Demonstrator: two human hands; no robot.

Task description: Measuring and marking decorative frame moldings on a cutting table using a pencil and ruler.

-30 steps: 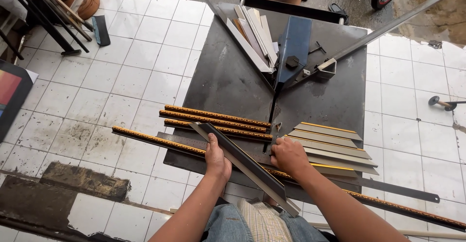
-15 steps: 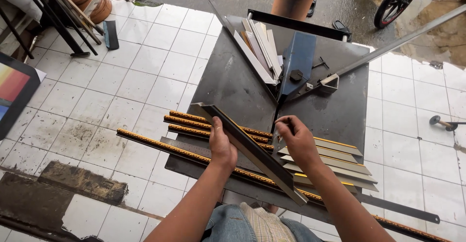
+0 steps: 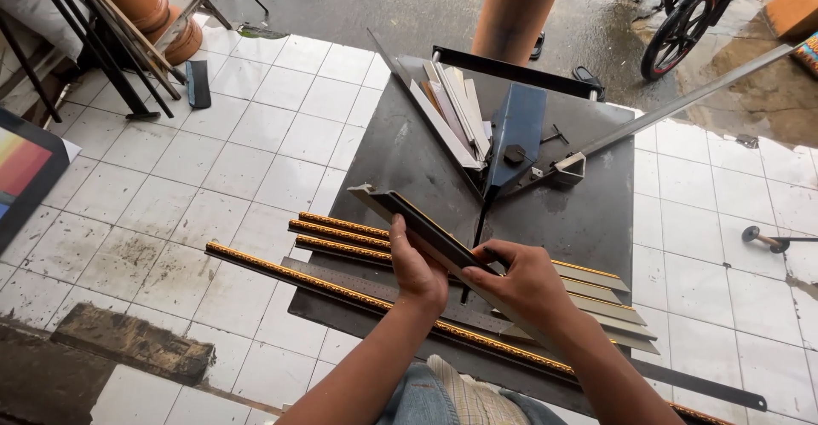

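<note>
i have both my left hand (image 3: pixel 417 273) and right hand (image 3: pixel 521 282) clamped on one dark frame moulding strip (image 3: pixel 409 219) lifted over the cutter bench (image 3: pixel 400 152), several cut pieces (image 3: pixel 456 109) piled behind the blade, gold-trimmed strips (image 3: pixel 341 236) lying uncut.

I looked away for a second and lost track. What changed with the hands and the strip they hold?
Both hands, left hand and right hand, lifted the dark moulding strip off the pile and raised its far end toward the cutter. Both kept their grip. The gold-patterned strips, the steel ruler and the metal table stayed put.
</note>
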